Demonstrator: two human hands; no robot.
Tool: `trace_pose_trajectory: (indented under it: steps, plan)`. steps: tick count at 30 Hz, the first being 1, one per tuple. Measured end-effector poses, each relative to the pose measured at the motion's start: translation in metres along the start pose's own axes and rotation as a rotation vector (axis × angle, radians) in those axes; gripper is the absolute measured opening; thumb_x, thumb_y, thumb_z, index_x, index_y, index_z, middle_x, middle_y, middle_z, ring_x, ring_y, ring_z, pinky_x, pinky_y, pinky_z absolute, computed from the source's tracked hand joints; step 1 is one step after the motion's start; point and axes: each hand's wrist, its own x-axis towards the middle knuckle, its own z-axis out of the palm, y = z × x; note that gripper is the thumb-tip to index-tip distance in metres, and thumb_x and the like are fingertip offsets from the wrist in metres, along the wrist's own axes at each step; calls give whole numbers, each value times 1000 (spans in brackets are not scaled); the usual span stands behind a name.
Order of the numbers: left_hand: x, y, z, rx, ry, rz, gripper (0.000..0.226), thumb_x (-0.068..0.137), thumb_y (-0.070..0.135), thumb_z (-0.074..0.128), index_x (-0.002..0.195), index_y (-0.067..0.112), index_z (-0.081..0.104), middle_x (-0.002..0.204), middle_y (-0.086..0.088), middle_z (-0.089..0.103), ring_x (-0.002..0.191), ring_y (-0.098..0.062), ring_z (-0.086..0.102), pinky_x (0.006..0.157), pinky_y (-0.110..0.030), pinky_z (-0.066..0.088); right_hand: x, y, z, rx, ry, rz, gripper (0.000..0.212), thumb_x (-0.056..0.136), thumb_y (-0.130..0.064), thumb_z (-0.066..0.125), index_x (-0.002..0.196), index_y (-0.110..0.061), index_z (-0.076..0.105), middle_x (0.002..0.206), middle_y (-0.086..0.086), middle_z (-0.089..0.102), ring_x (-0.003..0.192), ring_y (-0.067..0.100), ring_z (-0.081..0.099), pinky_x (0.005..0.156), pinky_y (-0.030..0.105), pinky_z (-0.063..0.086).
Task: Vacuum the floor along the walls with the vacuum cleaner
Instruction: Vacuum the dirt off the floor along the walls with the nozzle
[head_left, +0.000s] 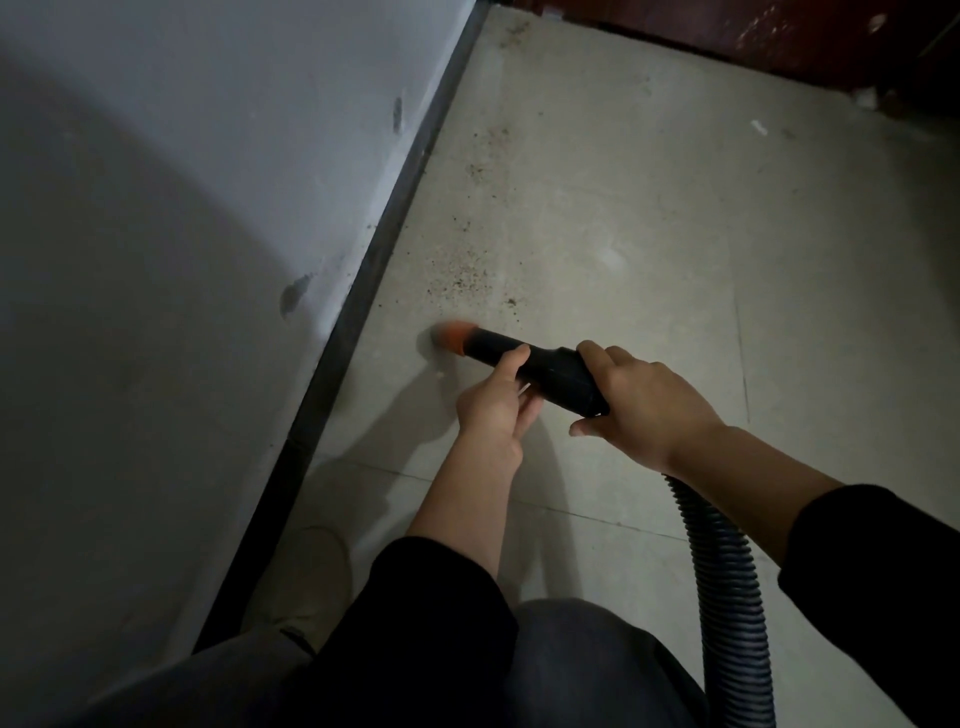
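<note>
Left hand (493, 405) ahead of right hand (644, 405), both gripping vacuum nozzle (550, 371), tip (453, 338) seemingly on floor (623, 234)

left grip (491, 410): thumb over vacuum wand (498, 347), fingers beneath | right grip (644, 405): wrapped round the wand's rear, knuckles up | both forearms (457, 499) bare, stretched forward and down, black sleeves (441, 597) at the elbows

1. No text, brand, number or sign can be read anywhere in the frame.
2. The black vacuum nozzle (548, 364) at centre shows no legible marking; its orange tip (457, 338) is blurred.
3. The wall (156, 208) at left and the floor (623, 208) carry only scuffs and specks.
</note>
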Motion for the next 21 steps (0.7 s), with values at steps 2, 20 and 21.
trace_pose_trajectory:
  steps: [2,20,21]
  plan:
    - [1,-4,4,20,-2,-1,37,88,21,72,120,6,61,112,-11,71,85,-11,68,66,-18,58,-3,5,0,0,2,18,64,84,-40,72,132,-16,36,109,6,56,86,28,60,71,35,49]
    - [0,-39,35,158,-74,-51,39,88,21,72,122,6,60,109,-11,72,88,-14,69,63,-21,59,-42,43,4,24,1,153,63,84,-40,71,132,-16,37,109,6,55,87,28,60,72,36,49]
    - [-1,-40,36,160,-76,-55,39,88,21,72,122,6,60,108,-11,72,86,-13,69,61,-20,59,-45,44,4,21,-1,158,63,84,-40,71,132,-16,36,109,6,55,87,28,60,72,36,49]
